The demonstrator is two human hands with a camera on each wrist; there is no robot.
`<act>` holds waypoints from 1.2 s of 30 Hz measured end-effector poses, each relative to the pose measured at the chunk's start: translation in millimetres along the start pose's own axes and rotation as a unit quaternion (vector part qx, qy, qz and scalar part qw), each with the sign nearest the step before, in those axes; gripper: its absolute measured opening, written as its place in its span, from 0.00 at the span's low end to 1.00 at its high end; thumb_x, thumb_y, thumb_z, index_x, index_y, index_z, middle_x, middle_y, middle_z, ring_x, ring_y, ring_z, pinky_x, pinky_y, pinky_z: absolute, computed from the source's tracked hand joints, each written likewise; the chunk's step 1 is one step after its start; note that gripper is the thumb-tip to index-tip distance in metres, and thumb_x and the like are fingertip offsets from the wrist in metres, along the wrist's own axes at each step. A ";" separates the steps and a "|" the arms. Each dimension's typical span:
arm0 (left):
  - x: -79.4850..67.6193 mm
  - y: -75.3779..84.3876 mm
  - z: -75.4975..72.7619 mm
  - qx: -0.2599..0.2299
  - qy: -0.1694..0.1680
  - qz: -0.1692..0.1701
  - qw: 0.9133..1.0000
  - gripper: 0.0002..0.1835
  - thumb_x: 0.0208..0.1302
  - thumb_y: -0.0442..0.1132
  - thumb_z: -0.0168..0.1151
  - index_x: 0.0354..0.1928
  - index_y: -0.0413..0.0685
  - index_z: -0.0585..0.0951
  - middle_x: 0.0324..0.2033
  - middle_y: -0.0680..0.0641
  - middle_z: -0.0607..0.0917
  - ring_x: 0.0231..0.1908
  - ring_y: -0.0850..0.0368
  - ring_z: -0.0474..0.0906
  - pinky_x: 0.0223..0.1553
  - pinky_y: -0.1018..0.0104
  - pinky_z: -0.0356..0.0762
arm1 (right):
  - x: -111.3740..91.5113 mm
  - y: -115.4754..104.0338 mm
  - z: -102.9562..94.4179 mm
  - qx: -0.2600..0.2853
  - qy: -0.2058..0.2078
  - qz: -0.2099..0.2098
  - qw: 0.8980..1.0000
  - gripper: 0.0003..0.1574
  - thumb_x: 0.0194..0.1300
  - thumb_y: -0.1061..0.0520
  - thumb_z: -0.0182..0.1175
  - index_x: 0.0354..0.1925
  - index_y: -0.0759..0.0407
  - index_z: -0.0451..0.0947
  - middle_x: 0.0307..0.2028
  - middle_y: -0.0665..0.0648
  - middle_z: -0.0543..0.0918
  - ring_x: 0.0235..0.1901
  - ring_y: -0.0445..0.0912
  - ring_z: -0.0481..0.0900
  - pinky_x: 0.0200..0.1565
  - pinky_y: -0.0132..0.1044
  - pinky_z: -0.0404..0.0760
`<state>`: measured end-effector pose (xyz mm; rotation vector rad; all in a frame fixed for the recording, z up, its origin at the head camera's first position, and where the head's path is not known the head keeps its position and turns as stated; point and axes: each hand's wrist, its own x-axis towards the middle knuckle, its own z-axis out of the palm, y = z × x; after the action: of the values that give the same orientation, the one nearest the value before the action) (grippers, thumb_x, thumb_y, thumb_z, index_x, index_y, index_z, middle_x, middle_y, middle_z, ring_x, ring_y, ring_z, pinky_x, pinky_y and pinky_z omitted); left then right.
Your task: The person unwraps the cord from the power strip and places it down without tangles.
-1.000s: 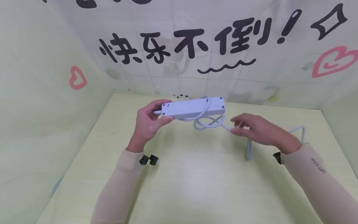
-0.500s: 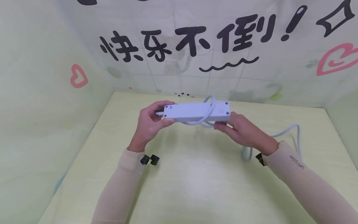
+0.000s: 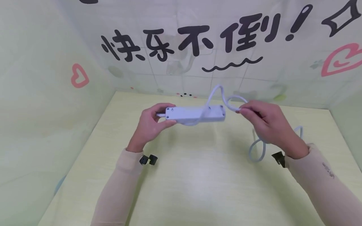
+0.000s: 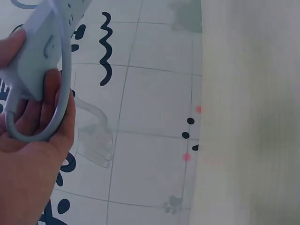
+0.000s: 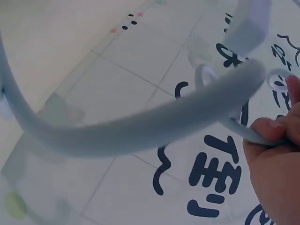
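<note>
A white power strip is held above the table, its screwed underside towards the head camera. My left hand grips its left end between thumb and fingers, where the cord leaves the strip. In the left wrist view the cord bends back past the left hand along the strip. To the right of the strip, my right hand pinches the white cord, which arches up between strip and hand. Across the right wrist view runs a near, blurred stretch of cord. The plug end is not seen.
Below the right hand a loop of cord hangs over the pale wooden table. More cord shows behind the right wrist. A printed curtain with black characters and pink hearts encloses the back and sides.
My right hand moved in to the strip's right end, took the cord and drew it up and right, lifting it off the strip. The left hand keeps its grip with little movement.
</note>
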<state>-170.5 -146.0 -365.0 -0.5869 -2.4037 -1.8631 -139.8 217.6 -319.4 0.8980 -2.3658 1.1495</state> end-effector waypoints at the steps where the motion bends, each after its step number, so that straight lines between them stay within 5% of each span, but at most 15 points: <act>1: 1.5 -1.6 0.5 0.003 0.024 -0.007 1.000 0.25 0.59 0.28 0.72 0.59 0.37 0.80 0.55 0.36 0.84 0.50 0.53 0.81 0.50 0.74 0.84 | -2.3 -1.1 -2.1 -0.001 -0.016 -0.019 1.000 0.14 0.63 0.74 0.63 0.40 0.58 0.87 0.23 0.43 0.74 0.22 0.33 0.63 0.27 0.26 0.65; 5: 6.8 -8.9 -0.1 0.000 0.124 -0.040 0.991 0.25 0.61 0.32 0.72 0.60 0.39 0.80 0.56 0.36 0.84 0.52 0.50 0.82 0.46 0.73 0.86 | -13.2 -2.9 -0.8 -0.026 -0.132 -0.050 0.990 0.12 0.66 0.68 0.64 0.37 0.50 0.83 0.25 0.39 0.73 0.24 0.31 0.64 0.31 0.22 0.68; 10: 7.1 -14.3 -9.8 -0.016 0.187 -0.054 0.981 0.25 0.61 0.32 0.72 0.61 0.41 0.81 0.57 0.37 0.84 0.52 0.53 0.81 0.46 0.74 0.85 | -27.1 15.0 9.5 -0.080 -0.226 0.003 0.971 0.13 0.71 0.61 0.62 0.33 0.44 0.76 0.24 0.37 0.65 0.25 0.30 0.62 0.34 0.26 0.69; 17: -3.2 -21.3 -25.4 0.020 0.149 -0.048 0.988 0.24 0.62 0.32 0.71 0.61 0.39 0.80 0.58 0.38 0.82 0.53 0.58 0.79 0.55 0.74 0.81 | -47.7 55.2 13.5 -0.114 -0.245 0.066 0.960 0.04 0.74 0.58 0.60 0.39 0.54 0.82 0.30 0.43 0.78 0.33 0.36 0.71 0.39 0.33 0.76; 22: -8.3 -31.8 -25.7 0.094 0.106 -0.078 0.987 0.26 0.62 0.37 0.73 0.62 0.45 0.80 0.57 0.40 0.81 0.56 0.51 0.75 0.64 0.55 0.68 | -48.6 67.5 17.7 -0.124 -0.247 0.092 0.957 0.08 0.75 0.56 0.58 0.43 0.57 0.83 0.36 0.49 0.82 0.40 0.45 0.74 0.47 0.42 0.75; 26: -6.2 -44.1 -16.3 0.123 0.088 -0.106 0.983 0.28 0.61 0.39 0.75 0.63 0.47 0.80 0.56 0.39 0.84 0.57 0.44 0.77 0.64 0.44 0.69 | -49.8 72.9 23.2 -0.128 -0.262 0.130 0.948 0.10 0.76 0.55 0.57 0.44 0.57 0.84 0.43 0.54 0.83 0.50 0.54 0.74 0.54 0.50 0.74; 36: -0.2 -63.4 3.9 0.165 0.094 -0.152 0.970 0.29 0.61 0.42 0.74 0.64 0.43 0.78 0.58 0.37 0.85 0.61 0.41 0.79 0.68 0.45 0.68 | -60.1 79.4 35.4 -0.134 -0.260 0.084 0.953 0.06 0.73 0.60 0.60 0.43 0.59 0.83 0.39 0.52 0.81 0.49 0.54 0.77 0.55 0.52 0.76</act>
<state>-189.9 -155.4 -424.8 -0.0185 -2.7006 -1.4654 -151.1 249.7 -419.4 1.0122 -2.9801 0.6699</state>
